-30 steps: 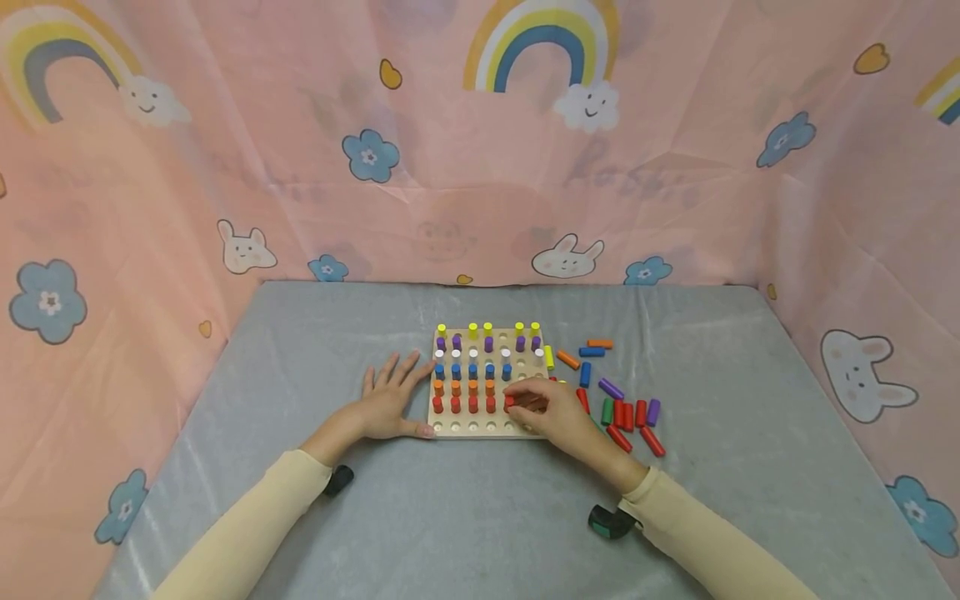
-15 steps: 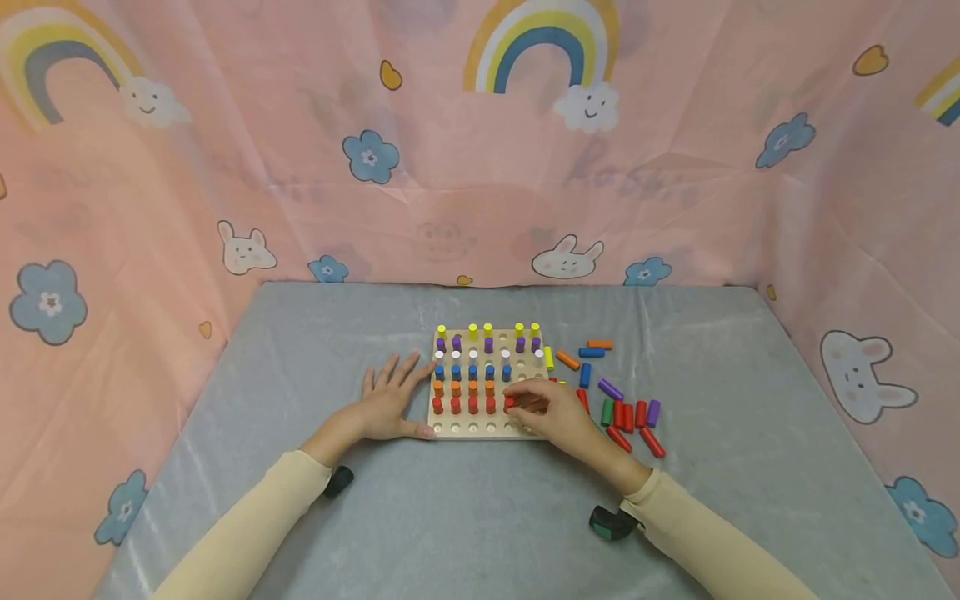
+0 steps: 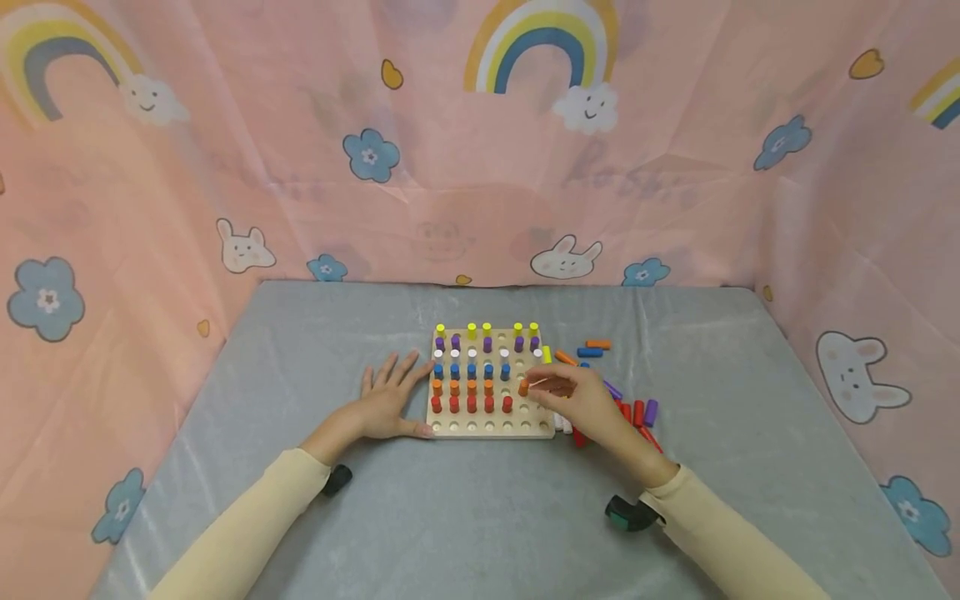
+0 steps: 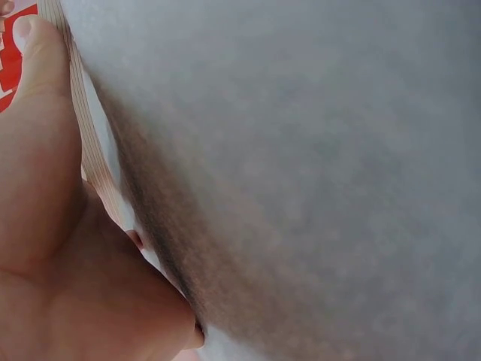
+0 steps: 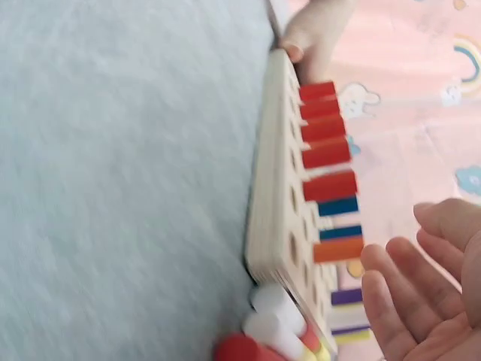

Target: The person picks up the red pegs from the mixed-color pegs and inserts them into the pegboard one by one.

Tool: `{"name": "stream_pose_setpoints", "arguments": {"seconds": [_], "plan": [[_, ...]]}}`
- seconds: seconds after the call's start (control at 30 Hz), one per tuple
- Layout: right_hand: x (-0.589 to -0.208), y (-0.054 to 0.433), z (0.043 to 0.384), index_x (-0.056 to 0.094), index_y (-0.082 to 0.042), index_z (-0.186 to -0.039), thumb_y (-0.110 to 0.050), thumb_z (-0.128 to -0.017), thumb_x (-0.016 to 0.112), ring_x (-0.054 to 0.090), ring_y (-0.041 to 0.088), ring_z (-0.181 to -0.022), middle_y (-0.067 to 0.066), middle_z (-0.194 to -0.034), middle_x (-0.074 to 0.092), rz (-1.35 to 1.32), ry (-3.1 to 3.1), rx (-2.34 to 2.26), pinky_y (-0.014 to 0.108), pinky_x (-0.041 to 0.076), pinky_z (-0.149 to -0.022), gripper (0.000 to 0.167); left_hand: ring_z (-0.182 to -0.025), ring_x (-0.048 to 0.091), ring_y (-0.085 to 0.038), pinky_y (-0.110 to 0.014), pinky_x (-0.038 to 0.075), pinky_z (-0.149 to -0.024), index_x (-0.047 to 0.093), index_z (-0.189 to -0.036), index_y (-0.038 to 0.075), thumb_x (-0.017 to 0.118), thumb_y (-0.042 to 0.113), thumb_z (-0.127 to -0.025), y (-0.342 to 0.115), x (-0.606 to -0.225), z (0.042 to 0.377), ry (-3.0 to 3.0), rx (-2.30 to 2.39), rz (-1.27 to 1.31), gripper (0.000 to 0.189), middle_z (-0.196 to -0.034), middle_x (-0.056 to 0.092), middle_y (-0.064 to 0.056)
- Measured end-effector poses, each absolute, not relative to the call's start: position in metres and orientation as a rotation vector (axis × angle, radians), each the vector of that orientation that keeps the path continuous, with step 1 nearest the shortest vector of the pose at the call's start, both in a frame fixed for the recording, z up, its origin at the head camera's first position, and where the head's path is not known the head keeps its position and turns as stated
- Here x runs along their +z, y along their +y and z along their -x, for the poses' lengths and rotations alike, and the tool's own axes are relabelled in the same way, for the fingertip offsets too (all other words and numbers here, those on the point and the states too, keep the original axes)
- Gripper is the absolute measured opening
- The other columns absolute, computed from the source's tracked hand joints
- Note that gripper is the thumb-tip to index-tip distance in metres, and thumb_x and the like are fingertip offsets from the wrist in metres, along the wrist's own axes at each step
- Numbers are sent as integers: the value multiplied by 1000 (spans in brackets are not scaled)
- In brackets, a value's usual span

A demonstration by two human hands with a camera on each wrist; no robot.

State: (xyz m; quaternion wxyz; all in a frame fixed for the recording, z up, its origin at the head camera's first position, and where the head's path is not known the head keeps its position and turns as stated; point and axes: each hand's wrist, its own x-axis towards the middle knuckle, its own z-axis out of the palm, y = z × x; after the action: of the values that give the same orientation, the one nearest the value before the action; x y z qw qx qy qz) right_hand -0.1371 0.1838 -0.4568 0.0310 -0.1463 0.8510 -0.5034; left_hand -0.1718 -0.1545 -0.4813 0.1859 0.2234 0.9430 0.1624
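A wooden peg board (image 3: pixel 480 432) lies in the middle of the table, with rows of coloured pegs standing in its holes. My left hand (image 3: pixel 381 408) rests beside its left edge, fingers spread, with thumb and forefinger at the board. In the left wrist view that thumb (image 4: pixel 45 75) lies along the wooden side. Over the board's right part is my right hand (image 3: pixel 573 398), its fingertips right by an upright orange peg (image 3: pixel 523 387). The right wrist view shows these fingers (image 5: pixel 406 274) loosely bent and a gap between them and the orange peg. A red peg (image 3: pixel 507 404) stands free nearby.
Loose pegs lie right of the board: an orange one (image 3: pixel 598 344), a blue one (image 3: pixel 590 353), a purple one (image 3: pixel 651 412) and several red ones, partly behind the right hand. White pegs (image 5: pixel 274 323) lie close against the board's right edge. A printed pink cloth (image 3: pixel 450 167) surrounds the table.
My right hand has let go of the red peg, which stays upright in the board, and has moved right and away from me to the orange peg. The left hand has stayed put.
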Motion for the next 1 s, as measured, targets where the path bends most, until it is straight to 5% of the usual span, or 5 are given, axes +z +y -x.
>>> {"name": "stream_pose_setpoints", "arguments": {"seconds": [0.37, 1.0], "plan": [[-452, 223, 148, 67, -6, -124, -20, -92, 71, 69, 20, -94, 14, -120, 70, 176, 2698, -1492, 24, 56, -74, 35, -154, -7, -45, -75, -1, -114, 11, -161, 25, 73, 62, -78, -152, -479, 170, 2669, 449, -623, 111, -169, 0, -12], [-458, 243, 145, 69, 1, -116, -15, -89, 73, 69, 16, -83, 20, -106, 74, -19, 2682, -1268, 27, 54, -66, 31, -154, -7, -45, -75, -2, -114, 11, -161, 23, 72, 64, -77, -153, -479, 170, 2662, 461, -626, 112, -169, -1, -13]]}}
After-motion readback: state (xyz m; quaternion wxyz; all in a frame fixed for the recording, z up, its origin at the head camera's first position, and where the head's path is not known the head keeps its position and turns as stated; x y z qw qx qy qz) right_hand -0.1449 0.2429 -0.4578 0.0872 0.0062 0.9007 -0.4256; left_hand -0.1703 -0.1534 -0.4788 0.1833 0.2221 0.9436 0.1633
